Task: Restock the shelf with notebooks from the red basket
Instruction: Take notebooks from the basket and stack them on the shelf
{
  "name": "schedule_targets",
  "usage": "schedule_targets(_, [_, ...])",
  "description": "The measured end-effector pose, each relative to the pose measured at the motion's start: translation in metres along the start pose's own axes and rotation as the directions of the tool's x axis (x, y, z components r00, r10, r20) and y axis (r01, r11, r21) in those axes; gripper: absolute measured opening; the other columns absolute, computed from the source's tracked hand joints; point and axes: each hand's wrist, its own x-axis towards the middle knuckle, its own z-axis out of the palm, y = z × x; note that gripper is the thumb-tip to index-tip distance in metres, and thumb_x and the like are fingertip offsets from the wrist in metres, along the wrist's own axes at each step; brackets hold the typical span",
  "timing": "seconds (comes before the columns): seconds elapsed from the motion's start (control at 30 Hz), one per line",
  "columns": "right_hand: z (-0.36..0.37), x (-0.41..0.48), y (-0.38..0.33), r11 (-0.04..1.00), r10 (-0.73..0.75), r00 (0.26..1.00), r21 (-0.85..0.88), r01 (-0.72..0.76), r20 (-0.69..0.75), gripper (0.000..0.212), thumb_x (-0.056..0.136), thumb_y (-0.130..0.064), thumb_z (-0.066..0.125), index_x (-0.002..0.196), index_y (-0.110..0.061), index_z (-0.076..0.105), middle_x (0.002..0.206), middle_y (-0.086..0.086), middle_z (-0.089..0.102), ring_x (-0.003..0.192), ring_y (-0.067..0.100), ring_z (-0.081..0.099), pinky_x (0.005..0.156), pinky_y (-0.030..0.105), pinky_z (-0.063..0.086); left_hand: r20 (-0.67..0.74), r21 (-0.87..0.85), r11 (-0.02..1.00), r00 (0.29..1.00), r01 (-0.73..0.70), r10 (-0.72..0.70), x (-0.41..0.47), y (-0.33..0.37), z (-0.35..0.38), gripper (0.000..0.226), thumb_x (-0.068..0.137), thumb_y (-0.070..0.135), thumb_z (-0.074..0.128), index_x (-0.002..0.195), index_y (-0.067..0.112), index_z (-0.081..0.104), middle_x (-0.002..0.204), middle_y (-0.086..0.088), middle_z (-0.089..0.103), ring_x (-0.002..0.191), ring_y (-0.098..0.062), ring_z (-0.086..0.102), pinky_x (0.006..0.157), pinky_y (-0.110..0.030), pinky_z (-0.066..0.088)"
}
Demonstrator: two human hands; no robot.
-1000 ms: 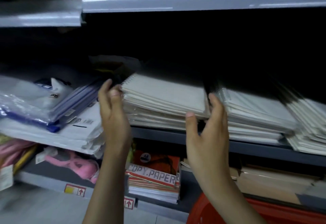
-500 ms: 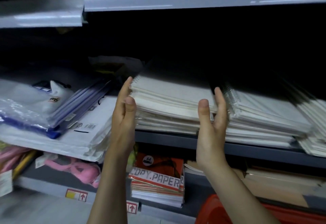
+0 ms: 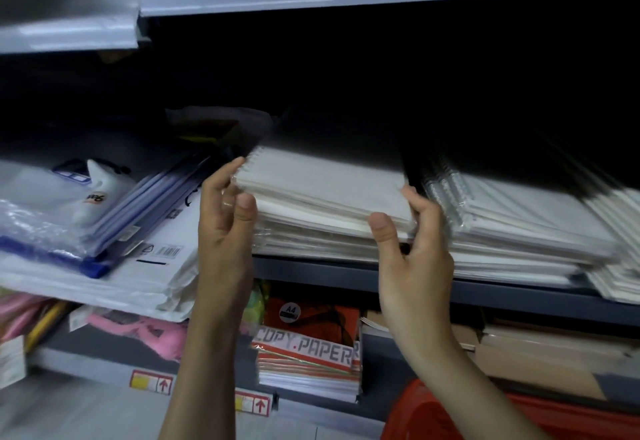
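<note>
The person's left hand point(image 3: 225, 225) grips the spiral edge of the top notebooks point(image 3: 322, 187), and the right hand point(image 3: 412, 252) pinches their opposite front corner. They lie on a stack on the shelf point(image 3: 346, 275), above the red basket point(image 3: 450, 415). Done well, both hands would likely square the edges with the stack and push back evenly, without snagging the neighbouring spiral pile point(image 3: 502, 211).

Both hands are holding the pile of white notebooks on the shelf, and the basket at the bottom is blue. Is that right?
Not quite. The plastic basket is red, not blue; the head view shows it at the lower right. The rest holds: the left hand and right hand both hold the stack of white spiral-bound notebooks on the grey metal shelf.
</note>
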Motion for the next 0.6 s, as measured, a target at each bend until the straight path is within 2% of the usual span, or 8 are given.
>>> schedule_targets(0.07, [-0.012, 0.002, -0.009, 0.971, -0.029, 0.99, -0.233, 0.06, 0.135, 0.064, 0.091, -0.048, 0.047, 0.146, -0.021, 0.033, 0.147, -0.01, 0.039, 0.136, 0.0, 0.031, 0.095, -0.005, 0.02, 0.032, 0.052, 0.999, 0.999, 0.012, -0.014, -0.001, 0.003, -0.007, 0.045, 0.098, 0.031, 0.043, 0.142, 0.025, 0.042, 0.129, 0.012, 0.058, 0.118, 0.001, 0.054, 0.096, -0.016, 0.043])
schedule_targets(0.17, [-0.032, 0.017, -0.028, 0.828, 0.043, 0.917, -0.528, 0.189, 0.397, 0.073, 0.096, -0.047, 0.045, 0.155, -0.029, 0.007, 0.161, -0.002, 0.021, 0.144, 0.011, 0.025, 0.103, 0.014, 0.021, 0.094, 0.265, 0.963, 0.993, 0.044, -0.071, -0.001, 0.011, -0.019, 0.055, 0.097, 0.031, 0.05, 0.146, 0.046, 0.032, 0.14, 0.018, 0.042, 0.122, 0.017, 0.041, 0.095, -0.01, 0.037])
schedule_targets(0.23, [-0.039, 0.029, -0.038, 0.757, 0.152, 0.844, -0.609, 0.235, 0.515, 0.077, 0.099, -0.045, 0.045, 0.155, -0.038, -0.006, 0.164, 0.006, 0.006, 0.149, 0.02, 0.017, 0.11, 0.026, 0.025, 0.143, 0.333, 0.94, 0.981, 0.075, -0.129, -0.003, 0.014, -0.026, 0.067, 0.097, 0.024, 0.054, 0.146, 0.055, 0.021, 0.138, 0.022, 0.035, 0.125, 0.01, 0.039, 0.098, -0.015, 0.035])
schedule_targets(0.33, [-0.038, 0.036, -0.043, 0.737, 0.249, 0.776, -0.633, 0.237, 0.58, 0.075, 0.101, -0.042, 0.044, 0.152, -0.045, -0.012, 0.163, 0.016, -0.003, 0.151, 0.028, 0.008, 0.116, 0.036, 0.022, 0.201, 0.312, 0.944, 0.963, 0.109, -0.178, -0.009, 0.016, -0.029, 0.079, 0.097, 0.016, 0.054, 0.145, 0.06, 0.009, 0.14, 0.025, 0.026, 0.134, 0.004, 0.027, 0.105, -0.022, 0.03])
schedule_targets(0.43, [-0.04, 0.035, -0.041, 0.726, 0.231, 0.772, -0.633, 0.268, 0.592, 0.074, 0.104, -0.032, 0.044, 0.152, -0.044, -0.011, 0.162, 0.016, 0.009, 0.144, 0.021, 0.03, 0.102, 0.027, 0.033, 0.221, 0.278, 0.954, 0.959, 0.111, -0.176, -0.006, 0.018, -0.025, 0.075, 0.097, 0.019, 0.052, 0.144, 0.06, 0.011, 0.14, 0.025, 0.022, 0.134, 0.007, 0.023, 0.107, -0.024, 0.028])
schedule_targets(0.5, [-0.039, 0.034, -0.04, 0.712, 0.193, 0.782, -0.633, 0.304, 0.593, 0.079, 0.103, -0.012, 0.043, 0.153, -0.042, -0.009, 0.154, 0.013, 0.025, 0.121, -0.001, 0.05, 0.088, 0.017, 0.04, 0.216, 0.289, 0.952, 0.963, 0.096, -0.163, 0.001, 0.02, -0.024, 0.069, 0.098, 0.02, 0.052, 0.146, 0.055, 0.016, 0.142, 0.023, 0.025, 0.134, 0.008, 0.025, 0.105, -0.023, 0.031])
schedule_targets(0.53, [-0.038, 0.034, -0.04, 0.696, 0.18, 0.784, -0.64, 0.325, 0.594, 0.083, 0.1, -0.002, 0.041, 0.153, -0.041, -0.009, 0.148, 0.011, 0.032, 0.115, -0.005, 0.053, 0.086, 0.018, 0.043, 0.205, 0.295, 0.951, 0.966, 0.09, -0.155, 0.003, 0.02, -0.024, 0.067, 0.098, 0.021, 0.052, 0.146, 0.053, 0.019, 0.146, 0.02, 0.029, 0.136, 0.005, 0.029, 0.105, -0.026, 0.034])
schedule_targets(0.6, [-0.036, 0.033, -0.041, 0.671, 0.169, 0.786, -0.654, 0.35, 0.595, 0.088, 0.093, 0.008, 0.036, 0.153, -0.039, -0.009, 0.141, 0.006, 0.04, 0.119, 0.0, 0.055, 0.095, 0.026, 0.047, 0.183, 0.305, 0.949, 0.973, 0.079, -0.14, 0.006, 0.021, -0.023, 0.065, 0.097, 0.019, 0.055, 0.145, 0.05, 0.024, 0.143, 0.021, 0.043, 0.134, 0.001, 0.041, 0.105, -0.03, 0.04])
